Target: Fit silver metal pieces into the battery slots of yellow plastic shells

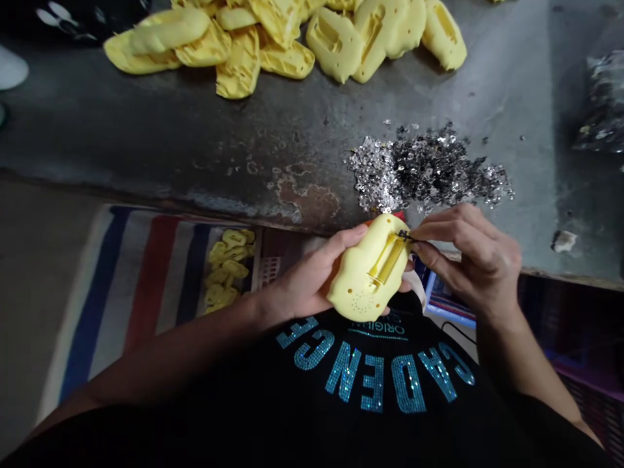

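Observation:
My left hand [316, 276] is wrapped round a yellow plastic shell [358, 286], holding it over my lap in front of the bench edge. The shell has a long battery recess, several screw holes and a ring of small speaker holes. At the upper end of that recess, my right hand [468, 250] pinches a small dark metal piece [405, 236] between thumb and forefinger. It looks like one of the small battery contacts, though its exact shape is hard to make out. Just beyond the shell lies a heap of small shiny and dark metal pieces [429, 166] on the bench.
More yellow shells [238, 58] are piled along the far side of the grey bench [195, 130]. A clear bag of metal pieces [604, 101] lies at the right. Below the bench, at left, stands a box of yellow parts [227, 270] beside a striped cloth [151, 273].

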{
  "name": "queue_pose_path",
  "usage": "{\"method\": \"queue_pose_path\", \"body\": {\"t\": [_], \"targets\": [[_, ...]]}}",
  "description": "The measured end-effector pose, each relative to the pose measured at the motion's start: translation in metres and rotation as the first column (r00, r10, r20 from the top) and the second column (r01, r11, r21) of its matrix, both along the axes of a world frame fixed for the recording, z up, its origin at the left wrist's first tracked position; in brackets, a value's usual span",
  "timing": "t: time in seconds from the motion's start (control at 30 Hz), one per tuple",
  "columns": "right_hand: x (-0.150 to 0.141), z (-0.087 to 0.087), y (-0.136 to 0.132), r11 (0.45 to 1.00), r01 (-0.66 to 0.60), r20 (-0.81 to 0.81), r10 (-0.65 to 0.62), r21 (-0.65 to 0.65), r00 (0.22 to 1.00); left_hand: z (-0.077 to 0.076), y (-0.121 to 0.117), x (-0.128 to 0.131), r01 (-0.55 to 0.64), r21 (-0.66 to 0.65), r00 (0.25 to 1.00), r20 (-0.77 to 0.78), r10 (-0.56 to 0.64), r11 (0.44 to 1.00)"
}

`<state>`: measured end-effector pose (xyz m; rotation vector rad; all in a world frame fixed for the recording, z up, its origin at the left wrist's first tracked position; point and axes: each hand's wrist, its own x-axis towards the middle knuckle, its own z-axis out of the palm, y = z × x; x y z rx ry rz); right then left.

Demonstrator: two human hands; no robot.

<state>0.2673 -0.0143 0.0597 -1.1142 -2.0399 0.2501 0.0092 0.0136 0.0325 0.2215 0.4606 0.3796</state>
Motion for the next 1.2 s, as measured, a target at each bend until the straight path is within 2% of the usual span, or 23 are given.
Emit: {"method": "queue_pose_path", "body": {"t": [0.13, 0.53, 0.67, 0.93, 1.2], "targets": [[-0.002, 0.001, 0.005, 0.999, -0.050, 0.026, 0.050, 0.019, 0.998, 0.001, -0.003, -0.001, -0.009, -0.017, 1.000, 0.005, 0.009, 1.000], [0.005, -0.004, -0.003, 0.995, -0.054, 0.215, 0.035, 0.082, 0.976, 0.005, -0.004, 0.003, 0.061, 0.073, 0.997, -0.052, -0.057, 0.995], [0.004, -0.006, -0.005, 0.992, -0.081, 0.206, 0.058, 0.102, 0.977, 0.003, -0.005, 0.003, 0.045, 0.076, 0.998, -0.041, -0.042, 0.996], [0.005, -0.013, -0.012, 0.989, 0.007, 0.157, -0.031, 0.151, 0.987, -0.001, -0.004, 0.003, 0.084, 0.050, 0.996, 0.010, -0.084, 0.995], [-0.001, -0.016, -0.020, 0.991, 0.042, 0.167, -0.064, 0.127, 0.984, -0.002, -0.004, 0.001, 0.080, 0.042, 0.996, 0.039, -0.082, 0.996]]}}
